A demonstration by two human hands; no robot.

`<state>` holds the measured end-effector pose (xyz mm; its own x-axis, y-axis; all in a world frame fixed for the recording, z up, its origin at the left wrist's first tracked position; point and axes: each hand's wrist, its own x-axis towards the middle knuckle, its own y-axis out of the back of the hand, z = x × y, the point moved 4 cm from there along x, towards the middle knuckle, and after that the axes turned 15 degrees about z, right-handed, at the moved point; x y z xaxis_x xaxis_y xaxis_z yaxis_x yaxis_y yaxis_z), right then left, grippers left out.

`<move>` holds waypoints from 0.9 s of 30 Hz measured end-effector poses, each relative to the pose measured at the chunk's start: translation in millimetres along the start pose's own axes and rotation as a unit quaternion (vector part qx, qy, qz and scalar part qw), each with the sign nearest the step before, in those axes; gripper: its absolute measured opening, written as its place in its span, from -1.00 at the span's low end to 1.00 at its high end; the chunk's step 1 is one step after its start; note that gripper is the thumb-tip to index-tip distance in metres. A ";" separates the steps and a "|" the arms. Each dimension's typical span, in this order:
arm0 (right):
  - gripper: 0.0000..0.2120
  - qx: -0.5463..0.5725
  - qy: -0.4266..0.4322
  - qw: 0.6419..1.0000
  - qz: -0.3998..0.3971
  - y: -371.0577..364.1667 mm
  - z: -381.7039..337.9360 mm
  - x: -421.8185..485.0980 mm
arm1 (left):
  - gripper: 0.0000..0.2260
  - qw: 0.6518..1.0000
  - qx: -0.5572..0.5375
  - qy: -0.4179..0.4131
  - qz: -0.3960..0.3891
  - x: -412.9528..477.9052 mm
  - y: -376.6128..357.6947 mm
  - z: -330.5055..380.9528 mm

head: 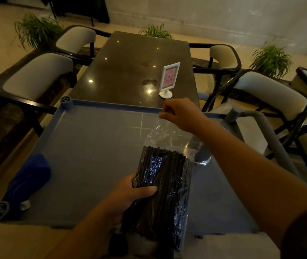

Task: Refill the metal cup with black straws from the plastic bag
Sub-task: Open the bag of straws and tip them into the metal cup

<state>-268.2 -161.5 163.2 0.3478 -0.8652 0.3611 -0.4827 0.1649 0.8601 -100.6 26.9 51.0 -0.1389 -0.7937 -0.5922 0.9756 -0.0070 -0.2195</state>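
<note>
A clear plastic bag (164, 135) packed with black straws (162, 193) is held over the grey cart tray (93, 156). My left hand (130, 197) grips the bundle of straws through the bag near its middle, thumb on top. My right hand (180, 114) pinches the bag's empty top end and holds it up, stretched. The metal cup (202, 156) stands on the tray just right of the bag, partly hidden behind the plastic and my right forearm.
A folded blue cloth (27, 180) lies at the tray's left edge. Beyond the cart is a dark table (130, 68) with a small white sign stand (169, 79). Padded chairs (38, 75) and potted plants flank the table. The cart handle (264, 131) runs along the right.
</note>
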 end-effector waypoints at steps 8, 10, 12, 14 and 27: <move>-0.81 -0.030 0.028 0.999 -0.026 5.0 1.7 20.7 | -0.52 1.000 0.009 0.006 -0.006 -1.1 6.2 -0.2; -0.78 0.009 -0.004 1.000 -0.030 9.4 3.4 22.9 | -0.52 1.000 0.001 0.005 -0.006 -1.6 7.1 -0.2; -0.76 0.059 -0.037 0.997 -0.031 13.4 4.5 22.9 | -0.50 1.000 -0.009 0.005 -0.003 -2.1 8.3 -0.5; -0.72 0.096 -0.059 0.993 -0.038 16.2 6.6 21.1 | -0.52 1.000 -0.023 0.005 -0.006 -1.8 9.0 -0.5; -0.85 0.105 -0.172 0.967 -0.156 7.6 42.7 -3.7 | -0.45 0.999 -0.038 0.005 -0.012 2.5 3.6 2.0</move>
<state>-307.4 -177.3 153.0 0.2328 -0.9695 -0.0768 -0.5628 -0.1987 0.8024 -97.1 23.7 50.3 -0.1649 -0.7872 -0.5942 0.9562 0.0200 -0.2919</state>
